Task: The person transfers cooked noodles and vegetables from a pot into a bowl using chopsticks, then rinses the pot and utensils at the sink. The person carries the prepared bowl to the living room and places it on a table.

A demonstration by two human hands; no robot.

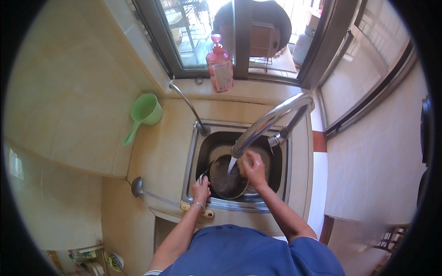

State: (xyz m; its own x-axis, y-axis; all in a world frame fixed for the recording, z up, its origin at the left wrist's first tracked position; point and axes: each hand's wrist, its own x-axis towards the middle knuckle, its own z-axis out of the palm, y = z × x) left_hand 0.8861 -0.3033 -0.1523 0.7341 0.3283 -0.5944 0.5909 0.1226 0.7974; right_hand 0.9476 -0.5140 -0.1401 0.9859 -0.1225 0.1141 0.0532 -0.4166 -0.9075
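A dark round pan (228, 179) sits tilted in the stainless steel sink (250, 207), under water running from the large curved faucet (266, 120). On the pan's left side, my left hand (201, 190) grips its dark handle near the sink's left rim. My right hand (255, 169) is at the pan's right edge, with the fingers bent. A tan scrubber-like thing (242, 165) shows by those fingers, partly hidden and blurred. The sink floor shows beside and above the pan.
A thin metal spout (188, 103) rises at the sink's back left. A pink pump bottle (221, 72) stands on the window ledge. Left lies a green plastic dipper (146, 109). A metal ladle (137, 187) lies across the front-left counter, its handle under my left wrist.
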